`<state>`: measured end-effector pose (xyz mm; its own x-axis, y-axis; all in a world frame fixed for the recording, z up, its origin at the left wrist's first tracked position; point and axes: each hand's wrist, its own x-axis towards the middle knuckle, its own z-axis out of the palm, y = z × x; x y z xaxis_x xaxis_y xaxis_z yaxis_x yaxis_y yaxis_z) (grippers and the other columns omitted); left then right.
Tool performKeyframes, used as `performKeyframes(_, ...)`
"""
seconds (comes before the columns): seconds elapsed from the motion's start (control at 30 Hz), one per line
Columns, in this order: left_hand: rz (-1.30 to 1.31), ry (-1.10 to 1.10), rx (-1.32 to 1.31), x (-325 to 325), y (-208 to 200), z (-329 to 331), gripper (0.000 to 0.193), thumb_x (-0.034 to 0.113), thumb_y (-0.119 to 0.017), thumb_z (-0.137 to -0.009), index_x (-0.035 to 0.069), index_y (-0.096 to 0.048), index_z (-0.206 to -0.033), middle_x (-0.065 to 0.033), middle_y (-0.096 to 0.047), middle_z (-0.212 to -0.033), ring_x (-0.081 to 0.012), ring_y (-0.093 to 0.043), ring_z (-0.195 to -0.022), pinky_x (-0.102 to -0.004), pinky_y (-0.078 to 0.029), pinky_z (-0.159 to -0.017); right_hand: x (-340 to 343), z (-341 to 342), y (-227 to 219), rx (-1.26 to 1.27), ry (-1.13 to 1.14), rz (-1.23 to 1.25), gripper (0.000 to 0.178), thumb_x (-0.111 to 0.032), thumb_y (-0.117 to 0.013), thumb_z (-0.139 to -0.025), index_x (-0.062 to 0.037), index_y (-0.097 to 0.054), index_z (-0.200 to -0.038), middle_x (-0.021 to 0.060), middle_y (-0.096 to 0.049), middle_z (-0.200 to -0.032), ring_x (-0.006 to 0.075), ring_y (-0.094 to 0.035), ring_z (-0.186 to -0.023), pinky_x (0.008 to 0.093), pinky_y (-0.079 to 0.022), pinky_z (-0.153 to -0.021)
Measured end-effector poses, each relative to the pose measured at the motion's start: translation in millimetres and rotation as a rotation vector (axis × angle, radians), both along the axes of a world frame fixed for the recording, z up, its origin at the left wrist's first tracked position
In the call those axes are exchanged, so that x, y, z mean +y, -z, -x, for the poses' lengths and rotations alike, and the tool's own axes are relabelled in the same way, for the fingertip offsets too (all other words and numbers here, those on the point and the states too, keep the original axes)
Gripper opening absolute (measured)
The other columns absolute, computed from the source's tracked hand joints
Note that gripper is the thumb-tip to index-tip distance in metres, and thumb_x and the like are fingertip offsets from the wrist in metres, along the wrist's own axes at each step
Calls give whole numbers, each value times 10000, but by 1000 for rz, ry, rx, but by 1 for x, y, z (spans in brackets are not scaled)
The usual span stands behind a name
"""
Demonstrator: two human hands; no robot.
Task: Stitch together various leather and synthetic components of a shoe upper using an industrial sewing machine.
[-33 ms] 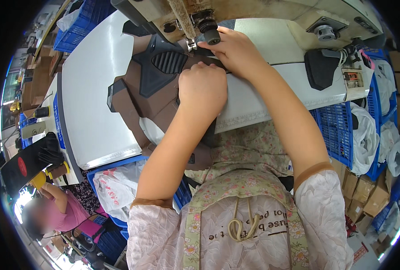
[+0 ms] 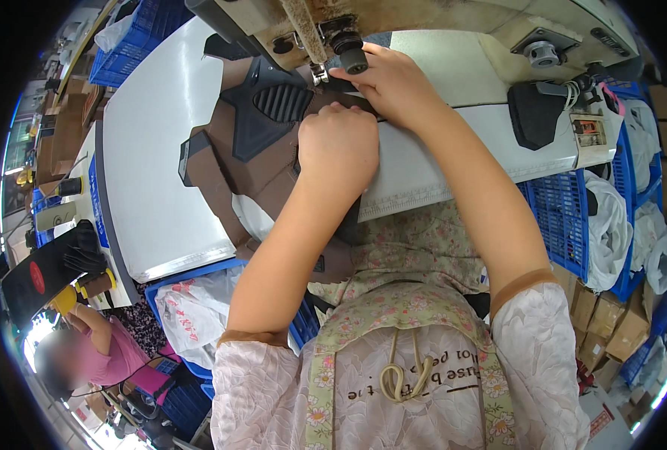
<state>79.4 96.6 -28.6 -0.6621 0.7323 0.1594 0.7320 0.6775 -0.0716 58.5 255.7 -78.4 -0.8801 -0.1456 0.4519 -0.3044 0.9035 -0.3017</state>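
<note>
A brown and black shoe upper [image 2: 266,161] with a ribbed black panel lies on the white sewing machine table, its lower part hanging over the front edge. My left hand [image 2: 338,146] is closed in a loose fist on its right-hand part, fingertips curled under and hidden. Beyond it, my right hand [image 2: 397,84] grips the material beside the presser foot [image 2: 319,73], with a fingertip close to the foot. The sewing machine head [image 2: 438,26] hides some of the right fingers. The needle point cannot be made out.
A black padded piece [image 2: 530,116] rests on the table at right. Blue crates [image 2: 558,221] with white bags stand beside it. Below the table's left front is a crate holding a plastic bag [image 2: 194,311]. Another person in a pink top [image 2: 116,352] works at far left.
</note>
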Motion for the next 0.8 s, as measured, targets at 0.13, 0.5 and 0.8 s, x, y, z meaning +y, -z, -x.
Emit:
performKeyframes(0.13,-63,40,5,-7,-1,2,98,130,-641,-696,48,-641,-749,-89,-644,-721,-234,-653,-703,-342,-516,-580,2,2,4,-23,-1,-25,220,-216,-588,-896,-246,-725,-1065,-20,-612,-1269,241,-531,-1211,392,-428,-997)
performKeyframes(0.5,-39,33,33,-1,2,2,97,110,-625,-730,38,-670,-777,-101,-664,-742,-230,-661,-709,-347,-519,-568,1,5,6,37,-5,-8,203,-224,-599,-891,-233,-728,-1047,-21,-619,-1260,245,-532,-1213,389,-427,-998)
performKeyframes(0.8,-67,44,28,3,2,8,97,99,-595,-765,34,-664,-742,-117,-662,-718,-242,-659,-666,-350,-516,-545,4,12,6,-50,-1,16,166,-206,-598,-880,-187,-724,-986,-14,-609,-1281,250,-519,-1240,395,-428,-1004)
